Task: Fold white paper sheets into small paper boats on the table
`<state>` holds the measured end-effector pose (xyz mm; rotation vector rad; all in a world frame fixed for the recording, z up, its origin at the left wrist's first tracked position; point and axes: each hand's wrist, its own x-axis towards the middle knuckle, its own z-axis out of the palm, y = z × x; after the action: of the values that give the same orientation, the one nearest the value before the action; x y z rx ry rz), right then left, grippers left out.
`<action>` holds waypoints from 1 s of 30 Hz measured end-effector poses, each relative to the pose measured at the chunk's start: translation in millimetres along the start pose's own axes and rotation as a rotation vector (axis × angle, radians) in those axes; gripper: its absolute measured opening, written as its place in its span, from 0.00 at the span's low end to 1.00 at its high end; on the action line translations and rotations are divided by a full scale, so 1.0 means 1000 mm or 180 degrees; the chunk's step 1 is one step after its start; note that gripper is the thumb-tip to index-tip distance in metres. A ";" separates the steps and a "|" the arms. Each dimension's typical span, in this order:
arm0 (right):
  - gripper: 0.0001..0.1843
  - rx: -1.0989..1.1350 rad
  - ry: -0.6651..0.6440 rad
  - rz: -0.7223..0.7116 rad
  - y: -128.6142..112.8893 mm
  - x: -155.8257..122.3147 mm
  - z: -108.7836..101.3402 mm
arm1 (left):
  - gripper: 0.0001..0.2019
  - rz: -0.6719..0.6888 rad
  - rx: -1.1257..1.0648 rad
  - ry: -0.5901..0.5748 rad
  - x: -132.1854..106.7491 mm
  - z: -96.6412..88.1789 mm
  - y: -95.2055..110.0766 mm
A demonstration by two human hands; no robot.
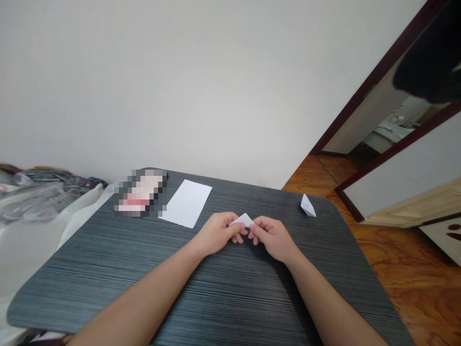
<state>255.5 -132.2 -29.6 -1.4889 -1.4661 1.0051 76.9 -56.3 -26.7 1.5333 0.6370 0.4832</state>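
A small piece of folded white paper (245, 219) is held between my two hands above the middle of the table, its pointed corner facing away from me. My left hand (220, 231) pinches its left side, thumb on top. On the right side, my right hand (271, 235) grips the paper between thumb and fingers. Parts of the paper are hidden behind the fingers. To the left lies a stack of white paper sheets (188, 203). Toward the table's far right corner sits a folded white paper shape (308, 205), like a small paper boat.
The dark wood-grain table (144, 269) stands against a white wall. A blurred-out pinkish item (139, 194) lies at its far left. Plastic-covered things (39, 206) crowd the left side. Wooden floor (403, 254) and a doorway (374, 120) are on the right.
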 end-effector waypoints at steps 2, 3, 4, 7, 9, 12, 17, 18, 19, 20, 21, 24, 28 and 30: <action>0.12 -0.0066 0.0116 -0.0054 0.001 0.000 -0.002 | 0.14 0.0009 -0.0096 -0.0018 0.000 -0.001 -0.001; 0.13 -0.0101 0.0167 -0.0077 0.002 0.000 -0.003 | 0.15 0.0007 -0.0150 -0.0035 0.000 -0.001 -0.001; 0.13 -0.0122 0.0203 -0.0090 0.003 -0.001 -0.003 | 0.15 0.0008 -0.0198 -0.0048 0.000 -0.002 -0.001; 0.13 -0.0114 0.0208 -0.0084 0.004 -0.001 -0.004 | 0.17 0.0016 -0.0279 -0.0085 0.000 -0.002 0.000; 0.12 -0.0102 0.0191 -0.0090 0.005 -0.001 -0.004 | 0.17 0.0020 -0.0331 -0.0086 0.000 -0.002 0.001; 0.12 -0.0065 0.0158 -0.0100 0.004 0.000 -0.004 | 0.17 0.0042 -0.0364 -0.0066 -0.001 -0.002 0.001; 0.12 0.0076 0.0078 -0.0080 0.004 0.001 -0.004 | 0.16 0.0121 -0.0357 -0.0049 -0.001 -0.002 0.000; 0.12 0.0106 0.0067 -0.0065 0.004 0.001 -0.004 | 0.16 0.0125 -0.0363 -0.0041 -0.001 -0.002 0.000; 0.13 0.0138 0.0058 -0.0051 0.004 0.000 -0.004 | 0.16 0.0122 -0.0364 -0.0029 -0.001 -0.001 0.000; 0.13 0.0172 0.0051 -0.0040 0.004 0.000 -0.004 | 0.16 0.0115 -0.0359 -0.0017 -0.001 -0.001 0.000; 0.13 0.0206 0.0050 -0.0028 0.004 0.000 -0.004 | 0.16 0.0104 -0.0352 -0.0005 -0.001 -0.002 0.000; 0.12 0.0313 0.0088 0.0008 0.003 0.000 -0.005 | 0.15 0.0054 -0.0399 0.0036 -0.001 -0.003 0.000; 0.12 0.0385 0.0091 0.0025 0.003 0.000 -0.005 | 0.14 -0.0001 -0.0515 0.0086 -0.001 -0.004 -0.002; 0.12 0.0395 0.0071 0.0026 0.004 0.000 -0.004 | 0.14 -0.0004 -0.0521 0.0107 0.000 -0.004 -0.002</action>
<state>260.8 -132.3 -32.0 -1.4138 -1.3581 1.0617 73.5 -53.4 -28.6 1.3725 0.6093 0.5477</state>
